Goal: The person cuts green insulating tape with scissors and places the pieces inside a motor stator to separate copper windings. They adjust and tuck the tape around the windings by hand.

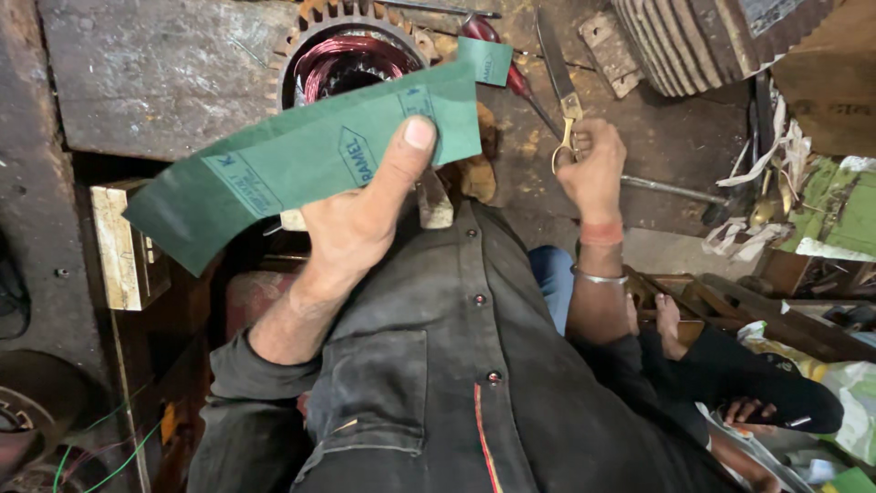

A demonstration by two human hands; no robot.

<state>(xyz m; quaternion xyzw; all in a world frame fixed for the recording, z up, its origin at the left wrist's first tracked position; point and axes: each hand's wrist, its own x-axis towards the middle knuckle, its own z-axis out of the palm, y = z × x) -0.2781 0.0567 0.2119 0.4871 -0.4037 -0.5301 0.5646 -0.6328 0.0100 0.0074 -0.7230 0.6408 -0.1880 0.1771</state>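
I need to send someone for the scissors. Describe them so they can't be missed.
Start at the round motor stator with copper windings at the top of the view, then look right across the dark workbench. The scissors lie there, brass-coloured handles gripped by the right hand. Their long, narrow steel blades point away, unlike the red-handled tool beside them.

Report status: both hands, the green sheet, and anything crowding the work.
Left hand pinching green sheet, held up flat. Right hand gripping scissors, blades pointing away. Motor stator right behind sheet; another green piece beside it.
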